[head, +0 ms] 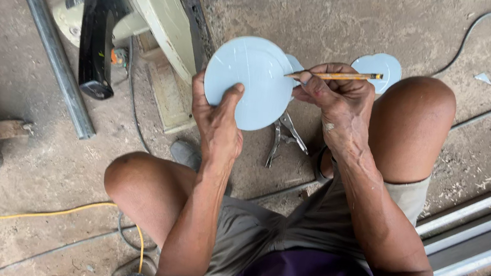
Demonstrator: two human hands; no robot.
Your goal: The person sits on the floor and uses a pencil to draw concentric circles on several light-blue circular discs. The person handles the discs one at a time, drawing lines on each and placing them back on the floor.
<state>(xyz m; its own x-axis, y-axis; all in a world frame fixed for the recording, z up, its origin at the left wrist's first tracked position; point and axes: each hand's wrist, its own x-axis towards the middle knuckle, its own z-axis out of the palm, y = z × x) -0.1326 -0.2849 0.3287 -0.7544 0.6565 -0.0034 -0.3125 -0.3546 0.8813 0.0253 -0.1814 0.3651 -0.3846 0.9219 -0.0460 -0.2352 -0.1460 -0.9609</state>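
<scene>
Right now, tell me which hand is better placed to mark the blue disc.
Right. The right hand holds the pencil with its tip at the edge of the blue disc. The left hand is busy gripping the disc from below, so it probably can't draw.

Soft, even daylight fills the scene; faint shadows pool under the pale blue disc (256, 83). Focus is sharp there, with mild stretching toward the frame's corners.

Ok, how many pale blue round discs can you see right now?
3. One disc in the left hand; a second on the floor past the right hand; a third's edge shows behind the held one. More may be hidden.
</scene>
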